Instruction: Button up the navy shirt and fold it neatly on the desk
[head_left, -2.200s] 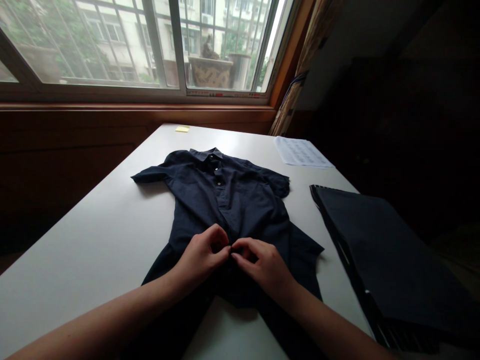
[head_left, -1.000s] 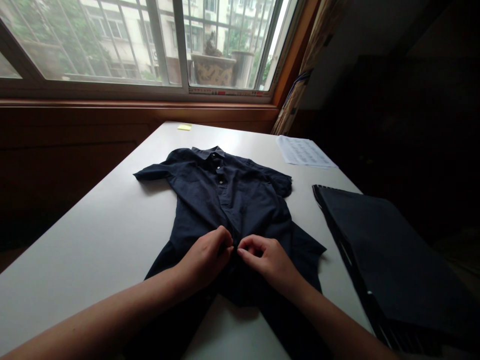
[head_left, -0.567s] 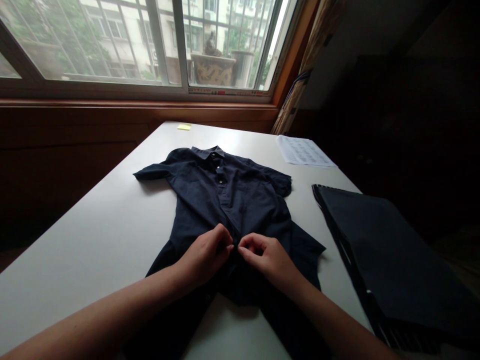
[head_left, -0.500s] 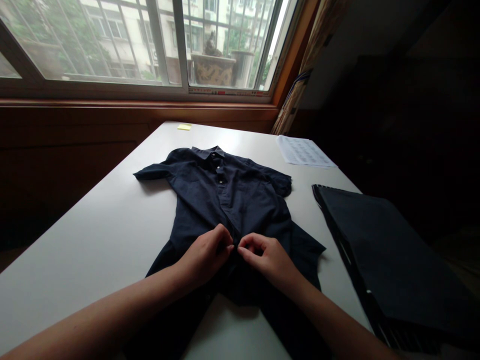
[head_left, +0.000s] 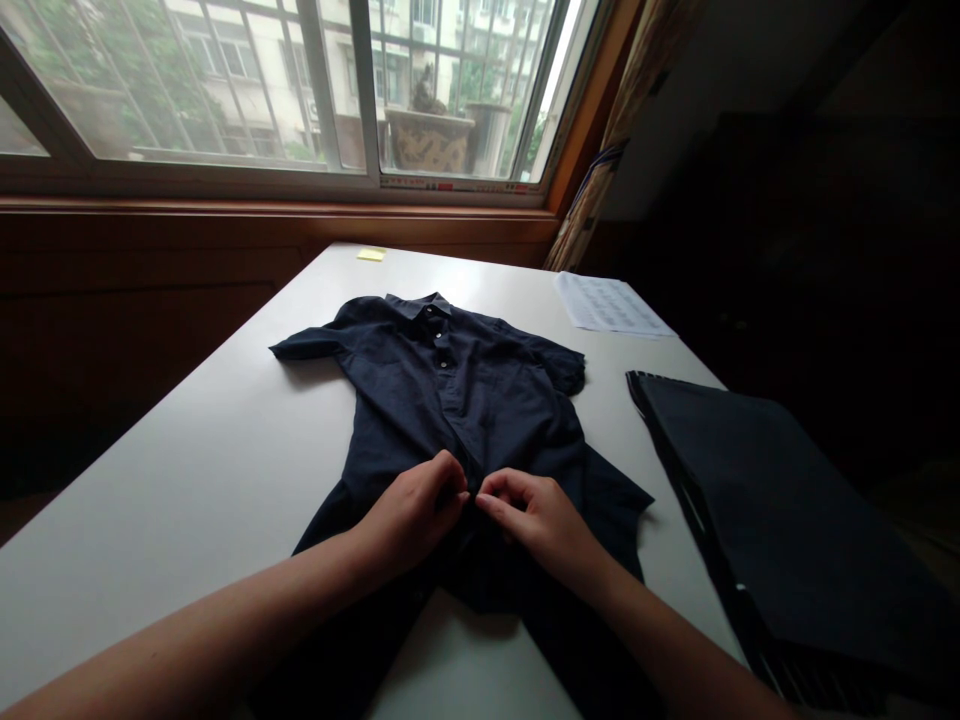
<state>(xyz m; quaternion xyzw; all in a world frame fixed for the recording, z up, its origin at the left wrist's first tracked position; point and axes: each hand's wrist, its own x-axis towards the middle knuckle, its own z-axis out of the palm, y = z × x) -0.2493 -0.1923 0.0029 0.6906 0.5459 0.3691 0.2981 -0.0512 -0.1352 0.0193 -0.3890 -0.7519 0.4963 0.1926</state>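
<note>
A dark navy short-sleeved shirt [head_left: 465, 400] lies face up on the white table [head_left: 210, 450], collar toward the window, its white buttons showing near the collar. My left hand [head_left: 409, 515] and my right hand [head_left: 536, 520] meet at the shirt's front placket low on the garment. Both hands are closed in a pinch on the placket fabric, fingertips almost touching. What sits between the fingertips is hidden by the dark cloth.
A stack of dark folded cloth [head_left: 772, 500] lies at the right of the table. A printed sheet of paper [head_left: 611, 303] lies at the far right, a yellow sticky note [head_left: 370, 254] at the far edge. A window and wooden sill run behind.
Both hands stay pinched at the same spot on the placket; they shifted very slightly up the shirt since the oldest frame. The shirt has not moved.
</note>
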